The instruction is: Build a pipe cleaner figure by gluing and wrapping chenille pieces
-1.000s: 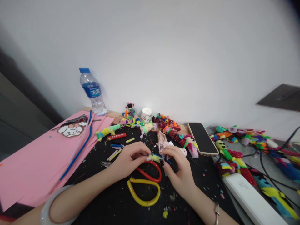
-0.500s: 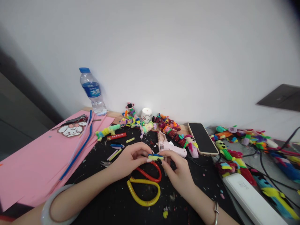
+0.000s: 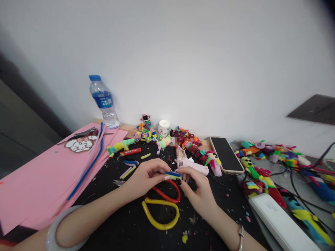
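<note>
Short lengths of blue and yellow-green pipe cleaner (image 3: 173, 175) lie side by side between my two hands. My left hand (image 3: 146, 176) pinches their left end between thumb and fingers. On the other end, the thumb and fingers of my right hand (image 3: 196, 184) are closed. Just below are red and yellow loop handles (image 3: 161, 223), apparently of scissors, whose blades pass under my left wrist. Left of my left hand lie folded purple and yellow-green pipe cleaner pieces (image 3: 128, 172) and a blue one (image 3: 131, 162). A pale pink glue gun (image 3: 192, 164) rests behind my right hand.
Pink sheets (image 3: 34, 177) carry long blue pipe cleaners (image 3: 86, 174) at left. A water bottle (image 3: 103, 103) and a white candle cup (image 3: 164, 128) stand by the wall. A phone (image 3: 226, 155), colourful pipe cleaner figures (image 3: 250, 167), a white box (image 3: 280, 223) and black cables (image 3: 295, 186) occupy the right.
The pipe cleaner pieces have turned slightly between my fingers, showing more of the blue. Both hands stay in nearly the same place.
</note>
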A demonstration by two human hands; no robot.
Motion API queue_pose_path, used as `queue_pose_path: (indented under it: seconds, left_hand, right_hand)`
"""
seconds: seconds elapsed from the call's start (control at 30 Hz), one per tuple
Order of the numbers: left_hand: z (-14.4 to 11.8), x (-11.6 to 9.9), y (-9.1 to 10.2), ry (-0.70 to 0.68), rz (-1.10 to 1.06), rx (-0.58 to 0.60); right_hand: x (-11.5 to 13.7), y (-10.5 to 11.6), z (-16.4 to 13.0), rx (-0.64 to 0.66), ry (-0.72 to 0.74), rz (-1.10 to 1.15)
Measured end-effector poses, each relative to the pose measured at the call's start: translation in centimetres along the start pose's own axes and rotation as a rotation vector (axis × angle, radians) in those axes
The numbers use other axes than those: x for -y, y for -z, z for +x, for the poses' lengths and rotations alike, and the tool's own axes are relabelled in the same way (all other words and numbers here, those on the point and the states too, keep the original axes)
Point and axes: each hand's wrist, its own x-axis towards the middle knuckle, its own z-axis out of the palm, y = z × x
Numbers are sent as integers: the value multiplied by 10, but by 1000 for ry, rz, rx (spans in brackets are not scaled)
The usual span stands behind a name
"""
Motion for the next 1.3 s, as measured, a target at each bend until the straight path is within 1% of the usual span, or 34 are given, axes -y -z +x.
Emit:
queue_pose_path:
  seconds: [0.23,0.47,0.6,0.7,0.87,1.03,1.17,1.3]
  left_hand:
    - [0,0,-2,154,-128,20]
    - [1,-2,-3,229,-194,12]
    - [1,-2,-2,211,-197,0]
    - [0,-3,-1,188,-158,-1]
    - [0,-3,-3,98,-105,-11]
    - [0,-4,-4,131,-85,-30]
    - [0,-5,-3,147,-108,-37]
    - [0,-4,-2,146,-100,-38]
  right_hand:
    - [-3,-2,1,-4,-28,17]
    - [-2,-1,1,1,-49,37]
    - [-1,-2,0,-4,-22,42]
    - [-2,-4,0,-24,-28,29]
    - [-1,-4,1,-38,-57,30]
    - [-3,-4,1,-55,-29,44]
    - [-3,-2,0,-39,24,-8]
    - [-2,-1,0,-47,24,-41]
